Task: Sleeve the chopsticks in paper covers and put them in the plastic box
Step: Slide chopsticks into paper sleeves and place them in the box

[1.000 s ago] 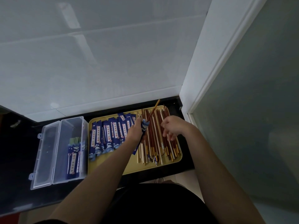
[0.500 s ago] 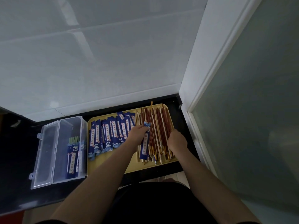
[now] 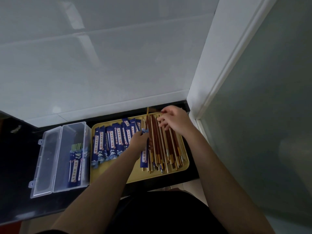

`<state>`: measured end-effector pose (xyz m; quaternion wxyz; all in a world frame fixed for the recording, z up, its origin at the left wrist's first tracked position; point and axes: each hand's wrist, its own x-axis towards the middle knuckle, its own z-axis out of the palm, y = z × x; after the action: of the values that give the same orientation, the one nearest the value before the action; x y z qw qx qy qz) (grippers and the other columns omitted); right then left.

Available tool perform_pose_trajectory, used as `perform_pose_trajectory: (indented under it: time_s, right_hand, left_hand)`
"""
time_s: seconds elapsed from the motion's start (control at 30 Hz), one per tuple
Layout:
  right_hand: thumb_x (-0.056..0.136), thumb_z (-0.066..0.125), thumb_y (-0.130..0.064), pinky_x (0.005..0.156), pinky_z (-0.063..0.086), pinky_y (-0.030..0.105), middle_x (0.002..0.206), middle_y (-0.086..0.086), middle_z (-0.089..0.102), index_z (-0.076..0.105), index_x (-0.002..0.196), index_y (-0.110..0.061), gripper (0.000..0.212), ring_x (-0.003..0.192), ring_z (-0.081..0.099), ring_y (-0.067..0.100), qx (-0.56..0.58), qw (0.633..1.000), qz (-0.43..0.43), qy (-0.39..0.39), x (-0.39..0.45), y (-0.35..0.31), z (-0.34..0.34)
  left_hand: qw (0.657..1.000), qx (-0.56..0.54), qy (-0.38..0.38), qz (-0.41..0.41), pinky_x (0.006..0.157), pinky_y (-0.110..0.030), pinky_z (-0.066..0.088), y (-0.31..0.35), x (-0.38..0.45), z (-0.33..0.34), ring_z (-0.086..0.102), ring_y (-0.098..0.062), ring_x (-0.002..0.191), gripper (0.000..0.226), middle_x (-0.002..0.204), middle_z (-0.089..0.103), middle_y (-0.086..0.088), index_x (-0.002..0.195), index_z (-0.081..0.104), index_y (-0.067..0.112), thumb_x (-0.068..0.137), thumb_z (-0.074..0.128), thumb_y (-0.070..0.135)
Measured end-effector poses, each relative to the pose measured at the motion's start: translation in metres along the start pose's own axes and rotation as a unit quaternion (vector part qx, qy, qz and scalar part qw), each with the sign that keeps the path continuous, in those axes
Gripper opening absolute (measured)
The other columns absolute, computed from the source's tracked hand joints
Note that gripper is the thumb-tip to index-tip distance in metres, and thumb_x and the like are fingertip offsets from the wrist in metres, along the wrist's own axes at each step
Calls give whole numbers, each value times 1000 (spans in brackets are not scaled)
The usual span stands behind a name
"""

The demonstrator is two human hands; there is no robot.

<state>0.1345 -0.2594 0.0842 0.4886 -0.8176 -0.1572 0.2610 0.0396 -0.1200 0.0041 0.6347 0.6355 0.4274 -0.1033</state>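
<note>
A yellow tray (image 3: 135, 176) sits on a dark desk (image 3: 15, 166) below a white tiled wall (image 3: 101, 65). On the tray's left half lies a spread of dark blue paper covers (image 3: 109, 141), overlapping one another. On its right half lies a heap of loose chopsticks (image 3: 166, 149), brown, pale and gold-tipped, running lengthwise from the near edge to the far edge.

The left hand (image 3: 139, 138) rests at the seam between the covers and the heap, its fingers curled around the top of one blue cover (image 3: 144, 156) that lies along the left edge of the chopstick heap. A chopstick (image 3: 147, 112) pokes out past the top of that cover toward the wall.

The right hand (image 3: 173, 119) hovers over the far end of the heap with its fingers spread and loosely bent. It is blurred, and I cannot tell whether it pinches a chopstick or only touches the pile.

Just beside the tray on the left stands a clear plastic box (image 3: 74, 186) with its lid (image 3: 45, 162) folded open to the left. Inside the box, against its right wall, lie a few sleeved chopsticks (image 3: 75, 166), green ends sticking out of the blue paper.

A white door frame (image 3: 219, 65) and frosted glass (image 3: 270, 115) fill the right side.
</note>
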Motion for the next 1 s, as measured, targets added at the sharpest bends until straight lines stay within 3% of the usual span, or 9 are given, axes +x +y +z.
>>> perform_pose_trajectory:
  time_s: [0.13, 0.23, 0.3, 0.6, 0.7, 0.77, 0.83, 0.93, 1.0]
  right_hand:
    - [105, 49, -25, 54, 52, 16, 79, 1, 72, 61, 105, -13, 17, 59, 68, 7, 2, 996, -63, 61, -3, -32, -3]
    - [106, 46, -34, 55, 47, 12, 65, -4, 63, 65, 91, -14, 31, 51, 58, 0, 1, 980, -95, 174, -2, -44, 1]
    - [106, 45, -34, 53, 45, 11, 62, -4, 59, 64, 87, -13, 35, 50, 56, -1, 25, 975, -96, 199, -1, -50, 6]
    - [108, 41, -35, 51, 44, 10, 62, -3, 57, 61, 85, -13, 38, 48, 56, -3, 40, 983, -88, 157, 6, -61, 43]
    - [108, 41, -36, 52, 45, 10, 63, -4, 58, 62, 85, -15, 37, 49, 56, -2, 19, 986, -77, 143, 10, -65, 60]
    - [108, 39, -36, 56, 48, 15, 66, -1, 61, 62, 90, -14, 37, 50, 56, 1, -15, 994, -55, 93, 10, -68, 70]
    - [109, 36, -37, 58, 48, 23, 73, 2, 65, 61, 98, -14, 36, 53, 58, 7, -104, 994, -8, -40, 8, -72, 79]
    - [109, 38, -36, 57, 50, 24, 84, 5, 69, 60, 113, -13, 32, 62, 63, 14, -233, 936, 80, -252, 3, -76, 97]
    - [106, 44, -38, 59, 53, 27, 87, 7, 71, 58, 124, -9, 37, 67, 66, 19, -249, 925, 101, -268, 5, -75, 111]
  left_hand:
    - [1000, 2, -10, 13, 59, -35, 57, 1, -4, -9, 58, -20, 67, 17, 80, 57, -12, 101, 54, 3, 102, 45, 17]
    - [1000, -4, -16, 15, 55, -31, 50, 3, -11, -18, 58, -21, 66, 10, 83, 57, -14, 100, 51, 4, 100, 44, 10]
    - [999, -21, -15, 20, 53, -31, 45, 5, -14, -24, 52, -21, 60, 9, 78, 55, -14, 93, 48, 5, 95, 40, 1]
    - [995, -7, -52, 85, 46, -24, 39, 6, -23, -57, 41, -18, 51, 24, 61, 43, -7, 75, 43, 11, 84, 33, -9]
    - [993, 2, -57, 100, 50, -28, 36, 6, -24, -71, 41, -18, 52, 24, 60, 44, -6, 73, 43, 11, 83, 33, -9]
    - [992, -2, -62, 107, 50, -28, 35, 8, -26, -79, 40, -18, 52, 25, 57, 43, -5, 72, 41, 11, 82, 32, -10]
    - [991, -8, -68, 117, 48, -25, 35, 10, -29, -88, 39, -17, 51, 25, 58, 42, -4, 73, 42, 11, 82, 32, -10]
    - [988, -15, -76, 134, 49, -26, 37, 9, -30, -105, 41, -16, 52, 21, 62, 43, -5, 80, 46, 9, 85, 33, -7]
    - [989, -17, -72, 132, 48, -25, 39, 8, -28, -119, 42, -16, 53, 19, 63, 43, -6, 85, 46, 8, 85, 34, -6]
